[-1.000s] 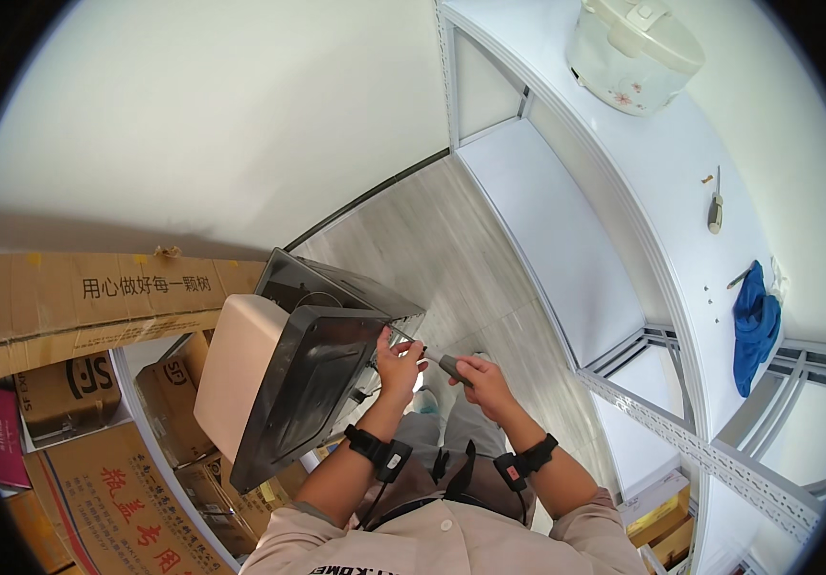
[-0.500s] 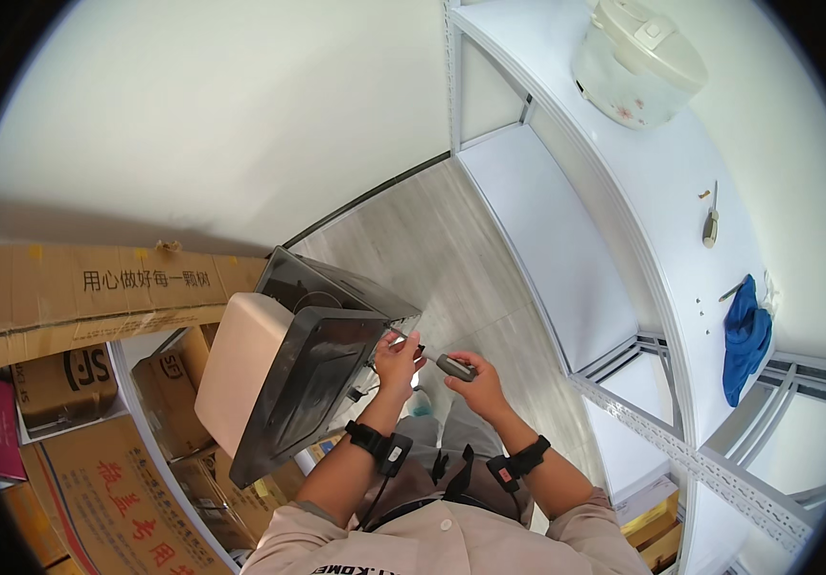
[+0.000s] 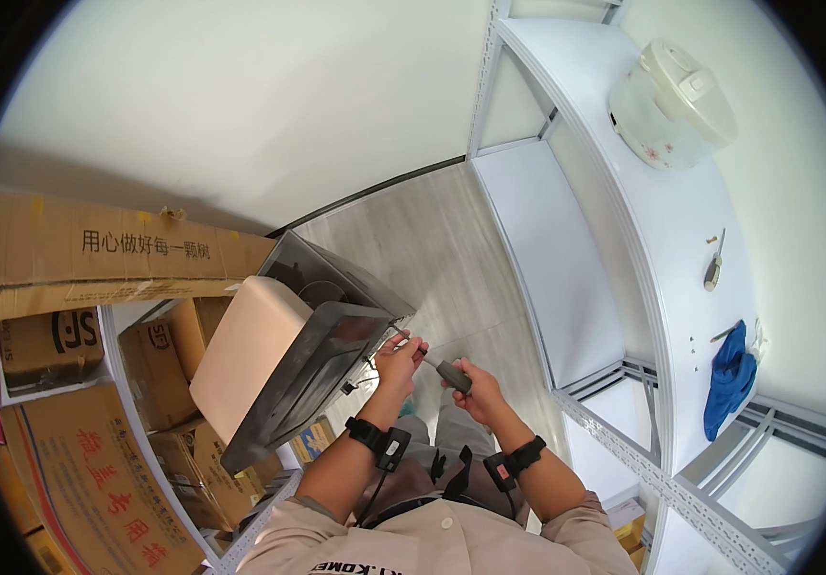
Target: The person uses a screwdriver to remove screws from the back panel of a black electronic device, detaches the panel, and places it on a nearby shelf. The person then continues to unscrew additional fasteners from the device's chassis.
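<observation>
A screwdriver with a grey handle (image 3: 453, 375) points up and left toward the edge of a boxy appliance. The fingers of my right hand (image 3: 480, 393) are wrapped round the handle. My left hand (image 3: 397, 364) is closed at the shaft, fingertips pinched close to the appliance's edge. Where the screwdriver's tip meets the appliance is too small to make out. The appliance has a beige cover (image 3: 250, 350) and a dark metal panel (image 3: 312, 383), and sits tilted at my left. A short dark cable (image 3: 351, 387) hangs beside the panel near my left wrist.
Cardboard boxes (image 3: 106, 479) fill the shelving at left, with a long carton (image 3: 135, 251) on top. A white shelf (image 3: 614, 177) at right holds a rice cooker (image 3: 667, 110), a second screwdriver (image 3: 713, 272), several small screws (image 3: 693, 353) and a blue cloth (image 3: 729, 383).
My right hand has turned on the screwdriver's handle, which now slants more steeply. My left hand stays at the shaft. The whole view has shifted slightly, with the right-hand shelf lower at its far end.
</observation>
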Available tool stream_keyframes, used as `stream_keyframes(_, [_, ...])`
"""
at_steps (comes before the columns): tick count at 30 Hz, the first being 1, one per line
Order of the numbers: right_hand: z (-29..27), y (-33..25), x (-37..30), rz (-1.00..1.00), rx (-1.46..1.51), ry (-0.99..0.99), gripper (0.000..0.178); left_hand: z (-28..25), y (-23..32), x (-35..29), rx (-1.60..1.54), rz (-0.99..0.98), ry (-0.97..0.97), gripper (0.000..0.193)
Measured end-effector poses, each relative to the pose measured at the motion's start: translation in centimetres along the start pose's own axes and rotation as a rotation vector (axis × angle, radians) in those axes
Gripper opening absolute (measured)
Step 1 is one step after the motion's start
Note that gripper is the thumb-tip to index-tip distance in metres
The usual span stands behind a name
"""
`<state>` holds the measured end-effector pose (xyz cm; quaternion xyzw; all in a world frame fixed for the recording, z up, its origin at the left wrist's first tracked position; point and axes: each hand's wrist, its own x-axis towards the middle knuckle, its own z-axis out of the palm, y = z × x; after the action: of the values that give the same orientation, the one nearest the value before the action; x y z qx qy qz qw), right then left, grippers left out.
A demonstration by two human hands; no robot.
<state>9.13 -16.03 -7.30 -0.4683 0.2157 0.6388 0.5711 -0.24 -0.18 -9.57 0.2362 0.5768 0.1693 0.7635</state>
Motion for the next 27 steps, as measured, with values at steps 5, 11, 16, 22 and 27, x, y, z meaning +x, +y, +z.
stream_keyframes(5, [-0.7,-0.2,1.4,-0.141,-0.454,-0.057,0.031,-0.2,-0.6,0.4,-0.076,0.009,-0.019,0.026])
stream_keyframes(11, [-1.3,0.1,2.3,-0.543,-0.685,0.04,0.035,1.1,0.5,-0.1,0.005,-0.006,0.049,0.033])
stream_keyframes(16, [-0.6,-0.7,1.9,-0.462,-0.725,0.036,0.041,0.2,0.0,1.1,0.006,0.062,0.138,0.035])
stream_keyframes(22, [-0.6,-0.8,2.4,-0.465,-0.756,0.061,0.044,0.3,-0.3,1.4,0.033,0.139,0.146,0.033])
stream_keyframes(27, [-0.7,-1.5,2.2,-0.491,-0.832,0.076,0.046,0.2,-0.5,1.5,0.048,0.142,0.138,0.031])
